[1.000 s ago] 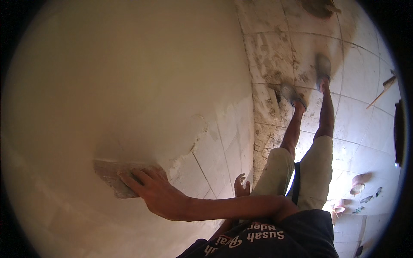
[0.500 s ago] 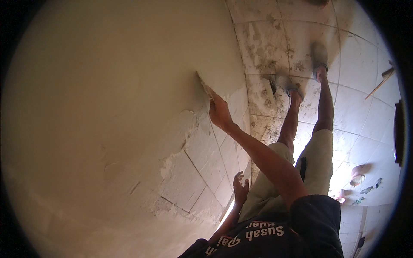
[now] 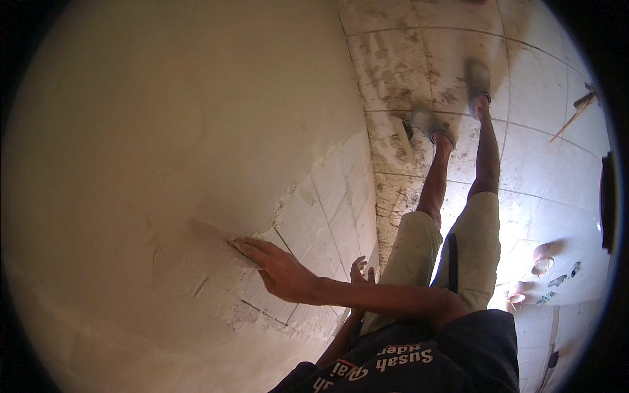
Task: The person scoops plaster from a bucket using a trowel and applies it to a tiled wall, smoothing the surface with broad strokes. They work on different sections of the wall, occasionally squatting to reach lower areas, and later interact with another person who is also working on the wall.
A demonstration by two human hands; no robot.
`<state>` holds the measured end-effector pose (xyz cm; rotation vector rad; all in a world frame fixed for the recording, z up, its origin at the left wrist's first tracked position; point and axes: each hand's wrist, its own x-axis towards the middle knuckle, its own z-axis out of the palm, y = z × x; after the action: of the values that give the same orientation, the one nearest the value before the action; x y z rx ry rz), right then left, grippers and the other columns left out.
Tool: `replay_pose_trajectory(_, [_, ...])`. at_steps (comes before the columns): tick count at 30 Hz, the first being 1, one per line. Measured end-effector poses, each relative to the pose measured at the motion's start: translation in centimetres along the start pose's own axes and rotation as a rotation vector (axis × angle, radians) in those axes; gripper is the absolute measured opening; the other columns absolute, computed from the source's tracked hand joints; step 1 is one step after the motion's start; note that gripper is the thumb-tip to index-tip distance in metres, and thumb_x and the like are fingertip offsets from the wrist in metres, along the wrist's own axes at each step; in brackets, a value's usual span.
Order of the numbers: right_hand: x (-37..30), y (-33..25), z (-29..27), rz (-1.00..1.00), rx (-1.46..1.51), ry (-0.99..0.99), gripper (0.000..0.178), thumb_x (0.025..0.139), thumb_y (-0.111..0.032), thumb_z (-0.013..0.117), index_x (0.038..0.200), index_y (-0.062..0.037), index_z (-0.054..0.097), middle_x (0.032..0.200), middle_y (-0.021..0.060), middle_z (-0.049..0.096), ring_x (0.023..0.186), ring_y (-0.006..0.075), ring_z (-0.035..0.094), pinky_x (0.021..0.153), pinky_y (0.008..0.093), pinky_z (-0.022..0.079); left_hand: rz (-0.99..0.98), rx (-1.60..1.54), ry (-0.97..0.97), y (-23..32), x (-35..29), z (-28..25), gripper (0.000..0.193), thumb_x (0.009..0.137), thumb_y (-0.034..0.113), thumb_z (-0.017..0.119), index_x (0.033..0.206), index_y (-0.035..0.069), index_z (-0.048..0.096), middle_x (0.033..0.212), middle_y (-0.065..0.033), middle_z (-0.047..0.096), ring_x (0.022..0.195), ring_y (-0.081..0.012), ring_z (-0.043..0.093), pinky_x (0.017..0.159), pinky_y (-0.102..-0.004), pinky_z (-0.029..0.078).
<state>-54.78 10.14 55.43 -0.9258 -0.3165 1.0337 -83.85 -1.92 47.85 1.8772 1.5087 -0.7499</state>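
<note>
A pale wall (image 3: 216, 131) fills the left side, smooth plaster over most of it. Near its right edge are bare tiles (image 3: 325, 209) with a ragged plaster border. My right hand (image 3: 287, 272) reaches left across my body, its fingers closed over a flat plastering blade (image 3: 227, 239) laid against the wall at that border. Much of the blade is hidden by the fingers or blends into the plaster. My left hand (image 3: 360, 269) is low beside the wall and my thigh, its fingers apart and slightly curled, holding nothing; my right forearm covers its lower part.
Dirt and plaster smears mark the tiled floor (image 3: 386, 62) around my feet. A dark flat piece (image 3: 407, 128) lies by the wall foot. Farther right are a wooden stick (image 3: 571, 122) and two pinkish buckets, one (image 3: 542, 258) farther from me and one (image 3: 515, 293) nearer.
My right hand has swept the blade down and left along the wall, from high up to beside the ragged plaster border. My left hand has barely shifted.
</note>
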Motion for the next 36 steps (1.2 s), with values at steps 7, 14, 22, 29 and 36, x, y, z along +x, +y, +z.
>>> replay_pose_trajectory(7, [3.6,11.2,-10.1,0.225,-0.05,0.526,0.05,0.1,0.003,0.041,0.148,-0.0062,0.045,0.142,0.0243,0.055,0.136,0.0411,0.048,0.114,0.0458,0.041,0.006,-0.008,0.027,-1.7,-0.4,1.1,0.053,0.092,0.019,0.068,0.141,0.011,0.048,0.124,-0.0131,0.062,0.117,-0.0267,0.058,0.091,-0.0431,0.051])
replay_pose_trajectory(14, [9.5,19.7,-14.7,0.469,-0.06,0.666,0.052,0.095,-0.008,0.045,0.147,-0.0081,0.048,0.114,0.0245,0.07,0.102,0.0398,0.069,0.087,0.0446,0.053,-0.054,-0.057,0.011,-0.4,-0.5,0.3,0.048,0.092,0.011,0.065,0.137,0.005,0.051,0.123,-0.0188,0.06,0.116,-0.0355,0.055,0.102,-0.0466,0.043])
replay_pose_trajectory(22, [8.9,12.8,-8.4,0.104,-0.186,0.503,0.047,0.094,0.003,0.046,0.14,-0.0023,0.053,0.131,0.0274,0.061,0.123,0.0439,0.058,0.104,0.045,0.048,-0.045,-0.109,-0.001,-1.8,-0.2,0.5,0.052,0.092,0.013,0.066,0.14,0.005,0.047,0.128,-0.0209,0.057,0.12,-0.0371,0.053,0.104,-0.0477,0.04])
replay_pose_trajectory(29, [1.5,0.0,-0.6,-0.036,-0.058,0.14,0.073,0.086,0.011,0.049,0.155,-0.0063,0.034,0.149,0.0318,0.038,0.138,0.0505,0.038,0.118,0.0497,0.035,-0.049,-0.23,0.027,-1.9,0.2,1.8,0.063,0.093,0.028,0.071,0.142,0.0,0.044,0.128,-0.024,0.055,0.123,-0.0359,0.05,0.105,-0.047,0.039])
replay_pose_trajectory(36, [-0.5,-6.1,0.4,0.031,0.116,-0.066,0.053,0.096,0.002,0.048,0.149,-0.0002,0.041,0.141,0.0283,0.052,0.133,0.0415,0.05,0.113,0.0442,0.04,0.11,0.136,0.191,-2.8,1.9,2.1,0.051,0.089,0.019,0.072,0.136,0.011,0.053,0.12,-0.0122,0.062,0.116,-0.0278,0.055,0.099,-0.0431,0.044])
